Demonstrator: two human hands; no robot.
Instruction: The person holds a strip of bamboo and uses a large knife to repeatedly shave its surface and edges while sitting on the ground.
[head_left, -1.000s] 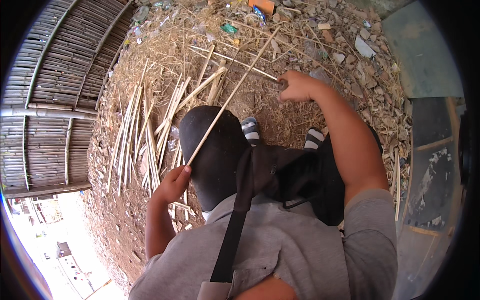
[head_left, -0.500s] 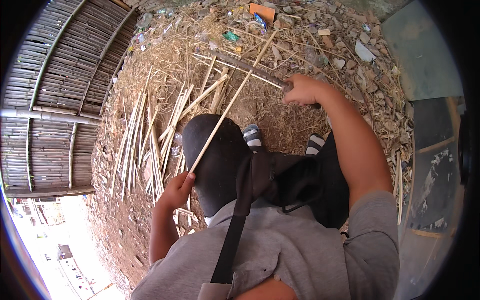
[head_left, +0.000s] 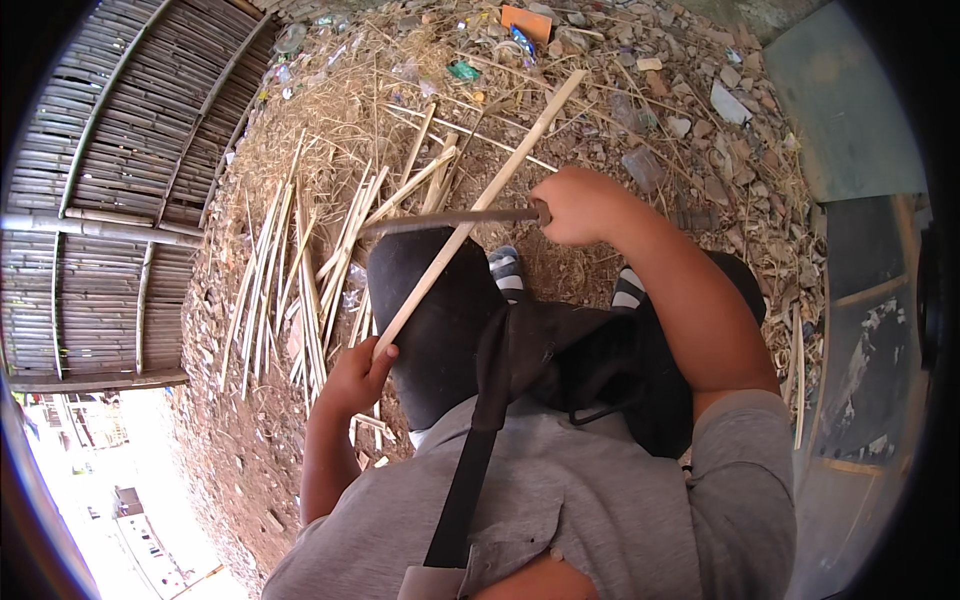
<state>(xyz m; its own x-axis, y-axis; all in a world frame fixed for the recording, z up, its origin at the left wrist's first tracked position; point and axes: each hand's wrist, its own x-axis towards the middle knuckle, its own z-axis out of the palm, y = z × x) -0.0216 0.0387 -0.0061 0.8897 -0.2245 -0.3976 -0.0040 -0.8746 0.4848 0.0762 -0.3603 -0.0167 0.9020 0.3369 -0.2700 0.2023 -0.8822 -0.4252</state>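
Observation:
My left hand (head_left: 352,382) is closed round the near end of a long, pale split bamboo strip (head_left: 434,276). The strip slants over my left thigh, its far end up and to the right, its broad face showing. In my closed right hand (head_left: 582,205) is the handle of a machete (head_left: 505,214). Its long dark blade points left and crosses the strip just past my left knee (head_left: 425,245). Whether the edge touches the strip I cannot tell.
Many split bamboo pieces (head_left: 270,285) lie on the dirt at the left of my legs. Ahead are dry straw, stone rubble (head_left: 715,150) and an orange piece (head_left: 526,22). A bamboo slat wall (head_left: 110,130) stands left, grey panels (head_left: 850,120) right.
The machete has come nearer to me and left, its blade now crossing the strip lower down. The bamboo strip has turned to show a wider face. My right knee has shifted outward.

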